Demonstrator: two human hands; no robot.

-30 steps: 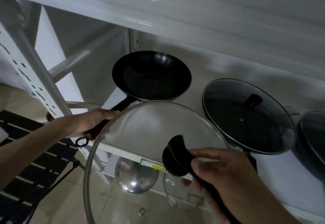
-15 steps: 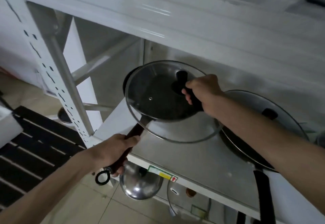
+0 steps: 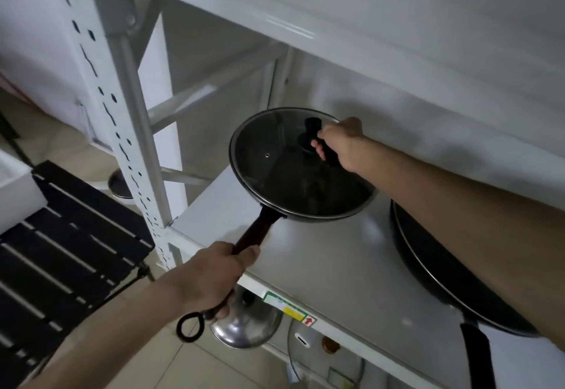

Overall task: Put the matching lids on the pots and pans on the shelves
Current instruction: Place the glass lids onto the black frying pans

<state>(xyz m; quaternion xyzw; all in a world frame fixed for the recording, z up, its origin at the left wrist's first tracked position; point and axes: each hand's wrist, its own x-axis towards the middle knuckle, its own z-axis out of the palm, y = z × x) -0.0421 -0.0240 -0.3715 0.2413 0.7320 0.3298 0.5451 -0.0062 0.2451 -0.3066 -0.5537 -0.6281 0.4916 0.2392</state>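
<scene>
Since 0.5 s ago the glass lid (image 3: 287,168) has dropped level onto the pan (image 3: 305,205) on the shelf (image 3: 351,260), left hand (image 3: 214,278) clamped around its handle (image 3: 253,231) to steady it, right hand (image 3: 342,144) pinching the lid's knob (image 3: 312,135) to seat it

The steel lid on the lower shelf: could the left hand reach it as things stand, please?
Probably not yet: the left hand is clamped on the pan handle, though the steel lid lies just beneath it.

Both hands (image 3: 215,278) (image 3: 342,144) outstretched, fingers curled closed.
</scene>
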